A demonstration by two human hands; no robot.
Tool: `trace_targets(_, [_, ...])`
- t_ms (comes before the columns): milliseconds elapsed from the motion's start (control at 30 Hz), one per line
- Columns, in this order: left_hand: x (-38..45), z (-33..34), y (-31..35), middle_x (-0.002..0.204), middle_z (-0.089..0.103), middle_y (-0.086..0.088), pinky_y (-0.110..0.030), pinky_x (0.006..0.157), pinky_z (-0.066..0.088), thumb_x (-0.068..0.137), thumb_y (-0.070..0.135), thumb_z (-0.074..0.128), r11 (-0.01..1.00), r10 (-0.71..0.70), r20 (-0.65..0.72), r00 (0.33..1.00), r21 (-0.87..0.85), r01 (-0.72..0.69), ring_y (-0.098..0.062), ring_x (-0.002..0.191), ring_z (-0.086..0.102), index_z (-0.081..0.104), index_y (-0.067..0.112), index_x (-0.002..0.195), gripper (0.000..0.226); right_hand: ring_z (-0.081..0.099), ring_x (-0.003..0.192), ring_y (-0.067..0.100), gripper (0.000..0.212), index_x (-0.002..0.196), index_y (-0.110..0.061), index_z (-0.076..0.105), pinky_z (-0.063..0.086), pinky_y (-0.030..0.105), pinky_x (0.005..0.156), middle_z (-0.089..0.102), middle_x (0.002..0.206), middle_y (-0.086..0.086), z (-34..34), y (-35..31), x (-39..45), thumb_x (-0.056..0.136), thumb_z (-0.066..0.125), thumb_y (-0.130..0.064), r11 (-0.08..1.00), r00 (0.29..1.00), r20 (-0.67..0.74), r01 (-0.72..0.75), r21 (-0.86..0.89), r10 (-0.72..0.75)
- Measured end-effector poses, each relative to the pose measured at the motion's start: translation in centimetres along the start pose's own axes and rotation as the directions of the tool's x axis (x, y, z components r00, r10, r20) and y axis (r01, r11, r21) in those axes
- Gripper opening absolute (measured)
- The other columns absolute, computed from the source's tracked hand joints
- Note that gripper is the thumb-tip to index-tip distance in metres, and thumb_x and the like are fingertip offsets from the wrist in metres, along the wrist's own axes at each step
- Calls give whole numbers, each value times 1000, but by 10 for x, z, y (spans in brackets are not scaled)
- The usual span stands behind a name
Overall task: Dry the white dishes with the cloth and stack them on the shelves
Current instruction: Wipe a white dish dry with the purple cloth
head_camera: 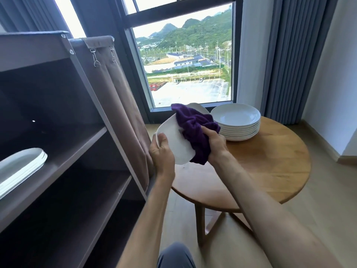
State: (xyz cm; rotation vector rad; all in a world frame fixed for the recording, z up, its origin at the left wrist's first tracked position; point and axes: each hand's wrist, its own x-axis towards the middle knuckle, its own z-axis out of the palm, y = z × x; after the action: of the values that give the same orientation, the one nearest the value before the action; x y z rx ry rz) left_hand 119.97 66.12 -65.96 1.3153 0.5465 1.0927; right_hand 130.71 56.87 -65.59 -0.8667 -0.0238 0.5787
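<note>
I'm seeing left hand (161, 153) gripping dish (173, 140) rim at 7 o'clock, right hand (214, 144) clutching cloth (195, 128) at 3, dish tilting, long axis running 11 to 5.

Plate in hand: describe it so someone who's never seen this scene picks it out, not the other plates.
Start at the round wooden table by the window. Just left of its stack of white plates, the left hand grips one white plate tilted in the air. Unlike the stack and the shelf plates, it is the only one held up, with the purple cloth pressed on it.

shelves (63, 151) left, dish stack (236, 122) on table (270, 171)
</note>
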Motion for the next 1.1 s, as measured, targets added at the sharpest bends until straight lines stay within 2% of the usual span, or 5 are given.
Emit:
trace_targets(300, [-27, 10, -2, 133, 65, -5, -45, 99, 56, 81, 27, 75, 948, -216, 12, 976, -236, 213, -24, 117, 66, 53, 28, 143, 65, 73, 88, 35, 23, 112, 2, 67, 61, 45, 81, 72, 102, 24, 2, 26, 5, 95, 60, -13, 973, 984, 83, -171, 157, 160])
trace_targets(467, [-26, 33, -18, 111, 75, 4, -37, 94, 58, 101, 18, 61, 927, -277, -186, 943, -311, 210, -18, 104, 71, 64, 28, 115, 18, 67, 110, 42, 44, 129, 5, 63, 55, 54, 97, 67, 122, 28, -7, 45, 4, 89, 70, -11, 973, 987, 44, -159, 169, 154])
trace_targets(700, [-4, 0, 30, 84, 73, 12, -23, 63, 59, 92, 20, 62, 975, -22, 132, 991, 222, -8, -5, 79, 70, 60, 25, 97, 7, 72, 74, 28, 21, 84, -8, 73, 61, 42, 70, 74, 80, 14, -29, 23, 14, 68, 87, -12, 975, 980, 42, 198, -102, -195])
trace_targets(833, [18, 0, 60, 83, 73, -14, -45, 69, 57, 71, 14, 60, 844, -235, 391, 890, 536, -12, -31, 79, 72, 66, -3, 92, 28, 73, 82, 22, 37, 86, -15, 75, 62, 40, 77, 77, 87, 8, -20, 8, 12, 61, 89, -39, 864, 926, 154, 378, -333, -345])
trace_targets(1100, [12, 7, 43, 99, 71, -25, -58, 94, 54, 61, 20, 56, 918, -392, 204, 897, 144, 368, -38, 91, 65, 71, 5, 101, 44, 74, 101, 27, 46, 112, -19, 74, 61, 43, 89, 78, 104, 8, -18, -15, -4, 72, 88, -36, 783, 930, 351, 135, -608, 112])
